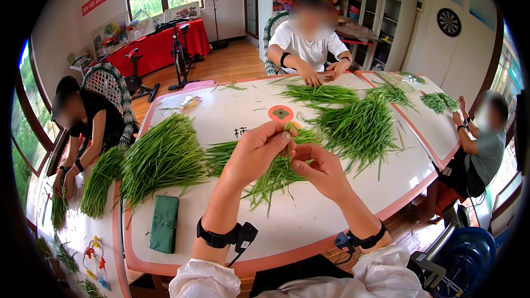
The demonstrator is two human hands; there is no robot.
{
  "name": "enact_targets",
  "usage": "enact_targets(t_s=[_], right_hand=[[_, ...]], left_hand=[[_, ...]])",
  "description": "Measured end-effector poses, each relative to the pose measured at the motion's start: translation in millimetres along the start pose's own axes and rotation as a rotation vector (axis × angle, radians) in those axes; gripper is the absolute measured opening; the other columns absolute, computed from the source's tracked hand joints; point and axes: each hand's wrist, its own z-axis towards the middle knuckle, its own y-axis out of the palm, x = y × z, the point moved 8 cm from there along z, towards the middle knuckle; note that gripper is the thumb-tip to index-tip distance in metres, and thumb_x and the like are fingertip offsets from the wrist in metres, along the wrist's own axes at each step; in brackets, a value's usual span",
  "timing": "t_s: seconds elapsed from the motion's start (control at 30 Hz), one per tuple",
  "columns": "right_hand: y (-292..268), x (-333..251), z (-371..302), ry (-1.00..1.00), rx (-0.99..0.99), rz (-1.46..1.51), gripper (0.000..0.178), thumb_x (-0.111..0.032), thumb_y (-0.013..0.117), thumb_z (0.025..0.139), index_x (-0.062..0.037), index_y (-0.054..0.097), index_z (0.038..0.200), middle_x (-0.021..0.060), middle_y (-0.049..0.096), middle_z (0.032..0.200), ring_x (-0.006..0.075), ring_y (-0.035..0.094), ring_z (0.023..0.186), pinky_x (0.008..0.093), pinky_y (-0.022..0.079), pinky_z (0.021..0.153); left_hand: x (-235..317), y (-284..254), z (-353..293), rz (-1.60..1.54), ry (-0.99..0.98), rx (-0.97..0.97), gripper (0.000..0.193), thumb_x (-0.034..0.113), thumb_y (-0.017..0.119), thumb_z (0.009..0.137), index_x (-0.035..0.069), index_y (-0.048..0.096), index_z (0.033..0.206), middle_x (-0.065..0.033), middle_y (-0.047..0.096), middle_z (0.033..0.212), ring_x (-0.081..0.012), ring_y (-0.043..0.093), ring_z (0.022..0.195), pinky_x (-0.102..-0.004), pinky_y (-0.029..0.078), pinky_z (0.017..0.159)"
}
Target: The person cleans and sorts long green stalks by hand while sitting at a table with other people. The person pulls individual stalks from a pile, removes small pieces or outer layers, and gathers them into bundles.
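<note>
My left hand (256,152) is raised over the middle of the table, thumb and fingers pinching a few chive stalks (290,127). Close to its right, my right hand (323,170) has its fingers curled and the thumb bent toward them at the lower stalks. What lies between those fingertips is too small to make out. Beneath both hands is a loose heap of long green chives (274,182), partly hidden by them. A large chive bundle (163,157) spreads to the left, and another pile (359,132) lies to the right.
A green wallet (164,224) lies near the front left of the white table (215,232). People sit across (309,36), at left (91,116) and at right (480,143), each handling greens. A blue water jug (469,256) stands at lower right.
</note>
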Motion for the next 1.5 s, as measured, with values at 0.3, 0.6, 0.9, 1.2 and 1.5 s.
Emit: enact_targets(t_s=[0.3, 0.6, 0.9, 1.2, 1.5], right_hand=[[15, 28, -11, 0.15, -0.061, -0.024, 0.033, -0.028, 0.066, 0.081, -0.0011, 0.062, 0.099, 0.0022, 0.062, 0.077, 0.0056, 0.05, 0.058, 0.0219, 0.042, 0.053], [-2, 37, -18, 0.097, 0.079, 0.168, 0.024, -0.023, 0.065, 0.083, 0.0001, 0.062, 0.09, -0.0014, 0.058, 0.07, 0.0052, 0.049, 0.06, 0.0203, 0.041, 0.056], [-37, 26, -38, 0.043, 0.294, 0.337, 0.022, -0.022, 0.064, 0.084, 0.0002, 0.061, 0.088, -0.0006, 0.058, 0.072, 0.0065, 0.05, 0.064, 0.0203, 0.041, 0.061], [-63, 54, -82, 0.318, -0.05, 0.123, 0.025, -0.021, 0.061, 0.085, 0.0016, 0.064, 0.096, 0.0034, 0.064, 0.079, 0.0079, 0.055, 0.071, 0.0215, 0.044, 0.063], [-76, 91, -170, 0.588, -0.508, -0.275, 0.022, -0.021, 0.057, 0.085, -0.0061, 0.065, 0.099, 0.0024, 0.066, 0.08, 0.0104, 0.059, 0.076, 0.0247, 0.045, 0.07]], left_hand=[[3, -5, 0, -0.021, 0.026, 0.061, 0.016, 0.007, 0.046, 0.091, -0.004, 0.056, 0.096, -0.0056, 0.06, 0.078, -0.0104, 0.052, 0.075, -0.0233, 0.043, 0.071], [-3, -1, 1, -0.22, -0.035, 0.055, 0.019, 0.015, 0.043, 0.093, 0.0, 0.054, 0.097, -0.0086, 0.06, 0.086, -0.0151, 0.057, 0.08, -0.0275, 0.045, 0.075], [-14, 14, 0, -0.355, -0.132, 0.065, 0.019, 0.017, 0.044, 0.093, 0.001, 0.054, 0.096, -0.0099, 0.061, 0.089, -0.0177, 0.059, 0.084, -0.0312, 0.047, 0.079], [-1, -14, -5, -0.395, -0.046, 0.188, 0.016, 0.018, 0.045, 0.092, 0.005, 0.053, 0.097, -0.0078, 0.061, 0.087, -0.0205, 0.061, 0.086, -0.0325, 0.047, 0.08], [16, -50, -13, -0.477, 0.077, 0.271, 0.019, 0.014, 0.045, 0.092, 0.0, 0.052, 0.102, -0.0083, 0.059, 0.085, -0.022, 0.061, 0.083, -0.032, 0.048, 0.077]])
